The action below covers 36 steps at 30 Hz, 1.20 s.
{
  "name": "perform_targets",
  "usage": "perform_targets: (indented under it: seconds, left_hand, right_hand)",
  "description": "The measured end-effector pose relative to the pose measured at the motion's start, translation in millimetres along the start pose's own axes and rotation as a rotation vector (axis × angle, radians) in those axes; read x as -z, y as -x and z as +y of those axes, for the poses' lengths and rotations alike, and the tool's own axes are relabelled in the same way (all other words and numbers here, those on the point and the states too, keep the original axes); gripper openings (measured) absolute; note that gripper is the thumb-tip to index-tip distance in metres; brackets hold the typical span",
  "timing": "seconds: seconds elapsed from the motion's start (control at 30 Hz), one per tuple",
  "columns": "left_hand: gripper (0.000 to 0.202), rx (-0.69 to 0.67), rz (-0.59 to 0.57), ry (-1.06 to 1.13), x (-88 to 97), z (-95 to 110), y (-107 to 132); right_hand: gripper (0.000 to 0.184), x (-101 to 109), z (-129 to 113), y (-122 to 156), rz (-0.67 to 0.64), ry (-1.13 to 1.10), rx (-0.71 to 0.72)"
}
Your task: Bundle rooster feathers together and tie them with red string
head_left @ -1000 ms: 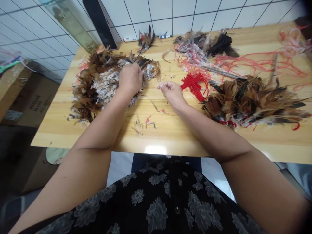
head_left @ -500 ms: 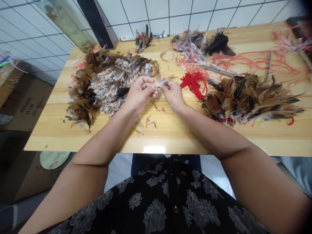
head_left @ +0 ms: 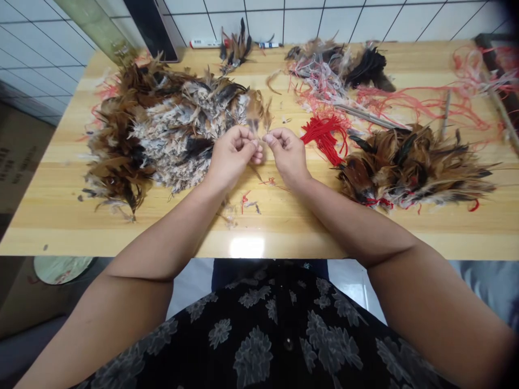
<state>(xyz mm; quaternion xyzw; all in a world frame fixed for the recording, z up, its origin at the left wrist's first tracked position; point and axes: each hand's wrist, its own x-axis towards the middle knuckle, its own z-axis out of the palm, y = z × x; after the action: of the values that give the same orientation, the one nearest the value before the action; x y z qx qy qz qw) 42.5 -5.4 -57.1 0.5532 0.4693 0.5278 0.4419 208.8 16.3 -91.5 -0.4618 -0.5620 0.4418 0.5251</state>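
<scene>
Both hands are raised close together over the middle of the table, fingertips nearly touching. My left hand is closed in a pinch on a brown feather whose tip points away from me. My right hand pinches a second, narrower brown feather between thumb and forefinger. Left of the hands lies a large heap of brown and whitish feathers. A bundle of red strings is just right of my right hand. Brown feather bunches, some with red ties, lie farther right.
At the back are a dark feather bunch, a red-and-white marker and a dark upright device. Pink strings and black feathers spread over the back right. Small scraps lie near the front edge.
The whitish fluff between my fingertips no longer shows there; brown feathers now stand upright at each hand. My fingertips are slightly farther apart. The view has shifted a little.
</scene>
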Motion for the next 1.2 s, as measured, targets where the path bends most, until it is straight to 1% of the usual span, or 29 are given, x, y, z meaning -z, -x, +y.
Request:
perform_targets:
  seconds: [0.07,0.17,0.23,0.43,0.57,0.67,0.8,0.9,0.93,0.97,1.0,1.03,1.07,1.1,1.13,1.2]
  left_hand:
    - [0.033,0.058,0.007,0.101,0.8,-0.5,-0.2]
    - [0.035,0.106,-0.012,0.154,4.0,-1.4,-1.1]
    - [0.039,0.081,-0.017,0.150,6.5,-4.2,-2.7]
    - [0.047,-0.080,0.025,0.101,11.7,-21.9,-13.1]
    - [0.046,-0.136,0.019,0.052,15.8,-24.6,-15.5]
    - [0.047,-0.139,-0.008,0.012,17.6,-21.4,-13.2]
    - [0.053,-0.133,-0.043,-0.017,21.3,-18.7,-16.7]
    - [0.052,-0.142,-0.055,-0.050,33.8,-17.8,-37.4]
    - [0.049,-0.137,-0.043,-0.085,40.4,-17.1,-48.6]
    - [0.046,-0.135,-0.005,-0.130,47.5,-16.2,-61.5]
    - [0.045,-0.123,0.028,-0.196,54.6,-15.2,-75.4]
    - [0.044,-0.102,0.026,-0.286,60.8,-14.2,-89.6]
    - [0.045,-0.112,0.048,-0.379,65.4,-13.5,-103.2]
    - [0.047,-0.105,0.031,-0.472,67.8,-13.3,-115.4]
    - [0.048,-0.093,0.017,-0.515,67.5,-13.7,-125.8]
    - [0.049,-0.041,0.014,-0.544,59.1,-16.3,-139.3]
  right_hand:
    - [0.028,0.2,-0.4,1.5,-0.011,0.009,0.012]
    - [0.028,0.8,-2.9,3.2,-0.031,0.015,0.035]
    - [0.030,1.8,-3.5,3.1,-0.038,0.033,0.045]
    - [0.042,4.0,-1.2,-0.4,-0.073,0.073,0.046]
    - [0.044,4.2,-0.3,-3.0,-0.126,0.098,0.039]
    - [0.043,4.4,1.7,-5.3,-0.158,0.124,0.035]
    - [0.032,4.3,1.8,-5.8,-0.161,0.157,0.055]
    - [0.025,3.2,-2.9,-4.7,-0.150,0.160,0.030]
    - [0.024,2.8,-5.0,-4.6,-0.139,0.146,0.013]
    - [0.023,2.5,-7.1,-4.8,-0.126,0.122,-0.007]
    - [0.022,2.4,-9.0,-5.5,-0.115,0.088,-0.028]
    - [0.022,2.6,-10.5,-6.8,-0.105,0.045,-0.046]
    - [0.022,3.1,-11.5,-8.5,-0.099,-0.004,-0.060]
    - [0.023,3.8,-12.1,-10.7,-0.093,-0.055,-0.070]
    - [0.023,4.6,-12.1,-13.3,-0.087,-0.102,-0.077]
    - [0.024,6.3,-10.9,-18.7,-0.071,-0.170,-0.104]
